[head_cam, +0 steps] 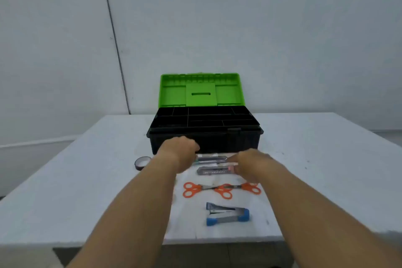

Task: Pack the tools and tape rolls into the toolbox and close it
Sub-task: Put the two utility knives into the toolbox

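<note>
A black toolbox (245, 143) stands open at the middle back of the table, its green lid (174, 93) upright and its black divider tray empty. Just in front of it lie two grey utility knives. My left hand (180, 151) is curled around the left end of the far knife (212, 158). My right hand (253, 164) closes its fingers on the right end of the near knife (213, 170). Closer to me are two orange scissors (195, 189) (241, 187) and a blue stapler (227, 214). A dark tape roll (142, 162) sits left of my left wrist.
The white table (87, 191) ends at a front edge just below the stapler and at a back edge right behind the toolbox. A pale wall rises behind it. Bare tabletop stretches to the left and right of the tools.
</note>
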